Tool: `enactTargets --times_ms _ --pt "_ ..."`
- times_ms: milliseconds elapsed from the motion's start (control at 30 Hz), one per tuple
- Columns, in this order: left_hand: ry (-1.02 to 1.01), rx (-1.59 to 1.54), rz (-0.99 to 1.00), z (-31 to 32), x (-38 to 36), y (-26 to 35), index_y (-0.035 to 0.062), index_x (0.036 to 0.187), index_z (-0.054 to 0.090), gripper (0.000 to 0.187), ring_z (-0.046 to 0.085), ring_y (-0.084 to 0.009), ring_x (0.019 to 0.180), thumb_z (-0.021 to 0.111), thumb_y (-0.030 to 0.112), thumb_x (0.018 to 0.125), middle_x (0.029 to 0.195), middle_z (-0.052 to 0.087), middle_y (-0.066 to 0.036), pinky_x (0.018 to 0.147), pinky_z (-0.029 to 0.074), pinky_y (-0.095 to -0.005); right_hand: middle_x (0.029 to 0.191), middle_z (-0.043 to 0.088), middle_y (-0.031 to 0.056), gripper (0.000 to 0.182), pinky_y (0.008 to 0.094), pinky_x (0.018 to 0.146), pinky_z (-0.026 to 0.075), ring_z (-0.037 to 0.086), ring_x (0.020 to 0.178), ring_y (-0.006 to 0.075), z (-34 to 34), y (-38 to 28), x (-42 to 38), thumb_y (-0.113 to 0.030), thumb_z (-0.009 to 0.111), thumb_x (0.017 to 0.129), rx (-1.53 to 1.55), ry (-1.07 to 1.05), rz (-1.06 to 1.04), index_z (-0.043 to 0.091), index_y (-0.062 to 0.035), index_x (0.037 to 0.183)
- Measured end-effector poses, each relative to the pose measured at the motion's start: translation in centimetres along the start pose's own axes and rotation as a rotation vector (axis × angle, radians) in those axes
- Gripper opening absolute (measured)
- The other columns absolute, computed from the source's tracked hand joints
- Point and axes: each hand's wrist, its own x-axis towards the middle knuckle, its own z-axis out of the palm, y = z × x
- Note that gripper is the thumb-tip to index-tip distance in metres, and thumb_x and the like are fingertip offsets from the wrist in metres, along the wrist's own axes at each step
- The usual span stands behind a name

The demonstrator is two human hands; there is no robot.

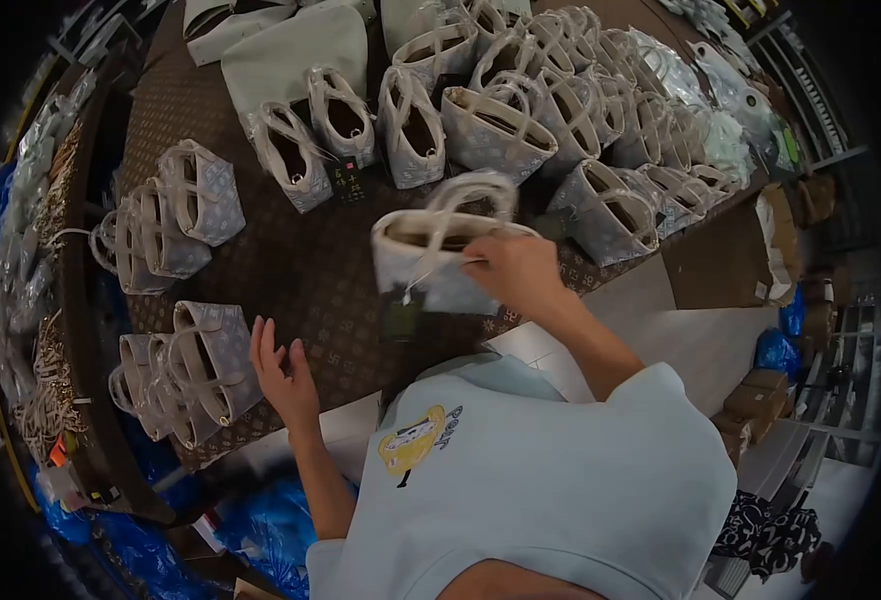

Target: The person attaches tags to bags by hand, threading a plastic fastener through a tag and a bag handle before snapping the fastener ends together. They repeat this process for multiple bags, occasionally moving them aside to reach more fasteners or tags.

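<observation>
My right hand [517, 272] pinches the near rim of a small pale patterned handbag [431, 275], its fingers closed. The bag is upright with its top open, and its wrapped handles arch above it, slightly blurred. A dark hang tag [402, 313] dangles on a pale cord at its front left. Nothing is in my left hand [286, 375]; its fingers are raised and apart, close beside a row of similar handbags [219, 360] at the table's left edge.
More handbags [501, 130] crowd the far and right side of the brown patterned table [311, 270]. Another cluster [201, 195] stands at the left. Pale green sheets [301, 60] lie at the back. A side rack [36, 260] holds plastic-wrapped pieces; blue bags [266, 515] sit below.
</observation>
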Motion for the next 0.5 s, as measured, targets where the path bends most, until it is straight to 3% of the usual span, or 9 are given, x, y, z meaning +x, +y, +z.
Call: enactTargets --times_ms 100,200,267,333,400,467,500 --pt "-0.1 -0.019 -0.052 1.0 -0.5 -1.6 0.0033 0.122 0.049 0.036 0.052 -0.0167 0.105 0.054 0.006 0.087 0.128 0.046 -0.011 0.077 0.045 -0.0243 0.078 0.063 0.0097 0.014 0.0398 0.061 0.048 0.061 0.069 0.0309 0.9 6.0 -0.9 -0.021 0.065 0.07 -0.224 0.045 0.221 0.064 -0.0105 0.079" --pt "-0.145 0.045 -0.096 1.4 -1.0 -1.6 0.0043 0.118 0.054 0.031 0.055 -0.0145 0.096 0.056 0.007 0.087 0.123 0.051 -0.01 0.073 0.046 -0.024 0.079 0.06 0.0111 0.009 0.0438 0.062 0.047 0.06 0.073 0.0323 2.1 10.1 -0.8 -0.018 0.06 0.074 -0.329 0.183 0.378 0.06 -0.0084 0.074" --pt "-0.166 0.103 -0.126 0.8 -1.0 -1.7 0.0046 0.116 0.056 0.029 0.056 -0.0142 0.094 0.055 0.007 0.087 0.122 0.052 -0.009 0.072 0.046 -0.0243 0.084 0.061 0.0104 0.01 0.0435 0.063 0.047 0.06 0.074 0.0331 1.9 11.2 -0.3 -0.019 0.06 0.078 -0.384 0.155 0.524 0.06 -0.0104 0.083" --pt "-0.121 0.129 -0.141 0.0 -1.3 -1.7 0.0056 0.113 0.057 0.028 0.053 -0.0253 0.105 0.057 0.011 0.085 0.119 0.054 -0.011 0.08 0.045 -0.0293 0.086 0.061 0.0094 0.012 0.0423 0.063 0.047 0.06 0.075 0.0327 1.5 9.9 -0.1 -0.02 0.06 0.079 -0.423 0.118 0.498 0.061 -0.0112 0.087" --pt "-0.047 0.203 -0.124 -1.3 -1.8 -1.6 0.0058 0.112 0.058 0.028 0.053 -0.0262 0.106 0.058 0.011 0.085 0.119 0.054 -0.011 0.083 0.044 -0.0305 0.088 0.061 0.0084 0.015 0.0411 0.064 0.047 0.06 0.076 0.0322 0.2 7.9 -0.1 -0.021 0.061 0.08 -0.477 0.074 0.479 0.061 -0.0119 0.091" --pt "0.073 0.318 -0.059 -2.9 -2.5 -1.8 0.0063 0.114 0.056 0.031 0.051 -0.0297 0.109 0.059 0.012 0.084 0.12 0.053 -0.013 0.088 0.043 -0.0338 0.093 0.062 0.0077 0.018 0.0394 0.065 0.047 0.06 0.079 0.0305 0.2 3.8 0.6 -0.021 0.063 0.078 -0.155 0.291 0.274 0.061 -0.0124 0.095" --pt "0.081 0.324 -0.072 -3.6 -2.6 -2.0 0.0063 0.114 0.056 0.031 0.051 -0.0297 0.109 0.059 0.012 0.084 0.12 0.053 -0.013 0.088 0.043 -0.0338 0.095 0.061 0.0079 0.021 0.0389 0.066 0.047 0.06 0.08 0.0298 2.0 2.6 0.9 -0.022 0.064 0.078 0.011 0.163 0.267 0.061 -0.0119 0.096"
